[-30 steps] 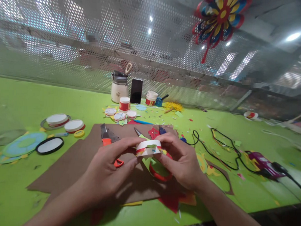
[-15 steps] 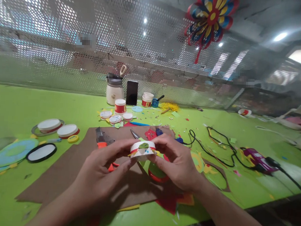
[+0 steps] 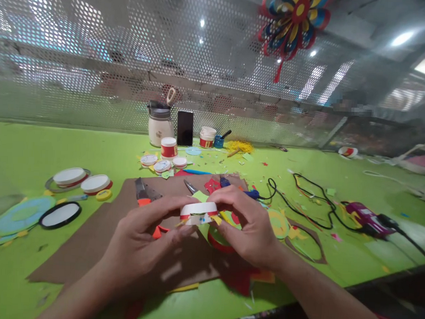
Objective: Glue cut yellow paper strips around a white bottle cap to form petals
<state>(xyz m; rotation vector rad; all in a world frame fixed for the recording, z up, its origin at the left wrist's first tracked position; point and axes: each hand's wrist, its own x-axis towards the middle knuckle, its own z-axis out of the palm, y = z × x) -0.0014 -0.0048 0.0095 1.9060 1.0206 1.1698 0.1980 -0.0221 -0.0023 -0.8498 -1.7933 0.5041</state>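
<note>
Head view: we have both hands on a small white paper ring with a red band point(image 3: 198, 212), held just above the brown cardboard sheet point(image 3: 91, 239) on the green tabletop point(image 3: 32, 144). Left hand point(image 3: 143, 248) pinches the ring's left side between thumb and fingers; right hand point(image 3: 247, 226) grips its right side, fingers curled over the top edge. Yellow and green paper bits stick out under the ring. Beneath the hands: red-handled scissors point(image 3: 220, 241), partly hidden. A box cutter with an orange grip point(image 3: 143, 194) lies on the cardboard just left of the ring. Far left: white lids with red rims point(image 3: 81, 180) and a black-rimmed disc point(image 3: 60, 214). To the right, well apart: purple glue gun point(image 3: 364, 216) with black cable point(image 3: 312, 200). Back of tabletop: white jar point(image 3: 160, 127), dark phone standing upright point(image 3: 184, 128). Paper pinwheel point(image 3: 294, 16) hangs on the perforated metal wall.
</note>
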